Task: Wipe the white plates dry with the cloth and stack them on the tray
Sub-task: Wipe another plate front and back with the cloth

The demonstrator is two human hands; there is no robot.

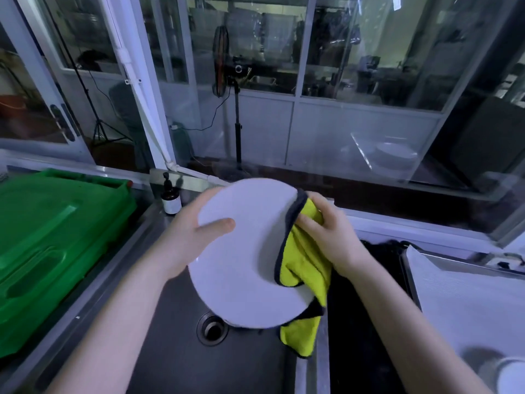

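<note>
Held tilted above the steel sink (170, 322), clear of its drain (211, 328): white plate (244, 251), gripped at the rim by the left hand (193, 231), thumb across the face to steady it. Pinched against the opposite edge by the right hand (326, 231), fingers clenched: yellow microfibre cloth (304, 268), wrapping both sides. Waiting at right, presumably for stacking: lined tray (468, 294).

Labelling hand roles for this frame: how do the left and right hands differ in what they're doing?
The left hand grips the white plate bare at its left edge, thumb on the near face; the right hand holds the yellow cloth against the plate's right edge. The left touches the plate directly; the right's fingers press on the cloth. Both hold the same tilted plate above the sink.
</note>
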